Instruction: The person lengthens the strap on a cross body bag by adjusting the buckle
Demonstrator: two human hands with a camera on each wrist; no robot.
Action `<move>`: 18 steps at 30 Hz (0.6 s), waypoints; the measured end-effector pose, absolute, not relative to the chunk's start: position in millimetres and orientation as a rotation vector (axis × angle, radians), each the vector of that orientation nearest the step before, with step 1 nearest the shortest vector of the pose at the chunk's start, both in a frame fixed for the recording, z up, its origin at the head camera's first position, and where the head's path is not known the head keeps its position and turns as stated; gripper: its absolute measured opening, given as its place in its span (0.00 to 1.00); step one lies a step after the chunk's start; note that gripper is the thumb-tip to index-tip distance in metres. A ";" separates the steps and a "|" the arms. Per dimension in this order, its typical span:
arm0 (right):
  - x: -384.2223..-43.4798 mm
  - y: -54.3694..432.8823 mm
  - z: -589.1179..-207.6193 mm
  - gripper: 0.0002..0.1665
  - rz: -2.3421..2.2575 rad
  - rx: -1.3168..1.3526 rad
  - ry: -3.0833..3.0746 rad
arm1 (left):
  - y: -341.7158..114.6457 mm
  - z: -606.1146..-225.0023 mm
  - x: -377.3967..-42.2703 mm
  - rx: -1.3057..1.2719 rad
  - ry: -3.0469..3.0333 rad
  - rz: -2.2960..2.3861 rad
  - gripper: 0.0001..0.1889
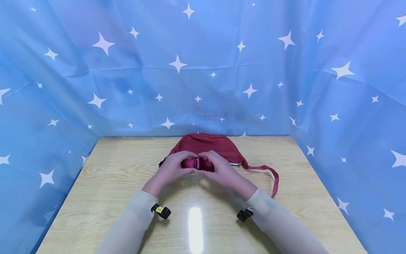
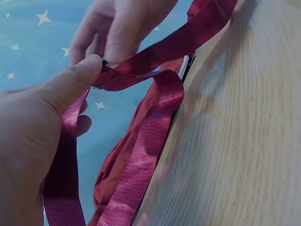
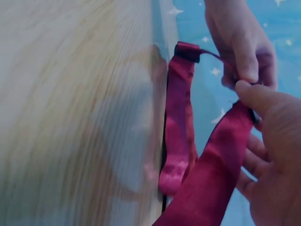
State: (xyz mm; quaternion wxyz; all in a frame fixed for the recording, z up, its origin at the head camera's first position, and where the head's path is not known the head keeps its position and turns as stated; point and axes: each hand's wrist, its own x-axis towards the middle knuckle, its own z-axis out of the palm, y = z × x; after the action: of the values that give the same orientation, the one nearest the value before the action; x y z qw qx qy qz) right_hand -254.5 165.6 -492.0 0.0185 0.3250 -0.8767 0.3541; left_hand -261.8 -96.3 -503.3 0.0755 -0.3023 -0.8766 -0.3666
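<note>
A dark red fabric bag (image 1: 210,143) lies at the back of the table, its long strap (image 1: 276,180) trailing off to the right. In front of it, both hands meet over the webbing. My left hand (image 1: 171,168) pinches the strap close to a small black buckle (image 1: 198,163). From the other side, my right hand (image 1: 223,171) grips the webbing, thumb and fingers right at the same buckle. Loops of strap hang below the hands in the left wrist view. In the right wrist view, a black slider (image 3: 187,52) sits on a loop of the webbing.
The wooden table (image 1: 120,187) has a bright light reflection near its front. A blue cloth with white stars (image 1: 203,84) surrounds it at the back and sides. Black bands with small devices (image 1: 161,211) are worn at both wrists.
</note>
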 end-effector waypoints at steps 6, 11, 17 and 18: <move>-255.1 162.1 -490.0 0.30 1.040 1.040 -2.694 | -93.3 -504.9 -260.5 -0.905 -2.656 -1.138 0.26; -256.5 164.7 -490.6 0.29 1.056 1.081 -2.655 | -94.6 -503.9 -258.8 -0.883 -2.674 -1.210 0.25; -256.7 171.0 -490.9 0.29 1.064 1.080 -2.650 | -103.0 -505.6 -258.4 -0.833 -2.674 -1.274 0.17; -257.0 172.6 -491.0 0.29 1.054 1.082 -2.647 | -105.2 -506.4 -258.4 -0.826 -2.675 -1.279 0.14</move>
State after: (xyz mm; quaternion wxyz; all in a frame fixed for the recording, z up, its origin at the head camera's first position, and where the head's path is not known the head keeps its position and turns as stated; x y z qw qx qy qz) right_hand -257.0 172.6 -491.0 0.0470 0.3547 -0.8676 0.3455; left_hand -258.4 -105.2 -506.4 0.0319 -0.2682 -0.8686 -0.4153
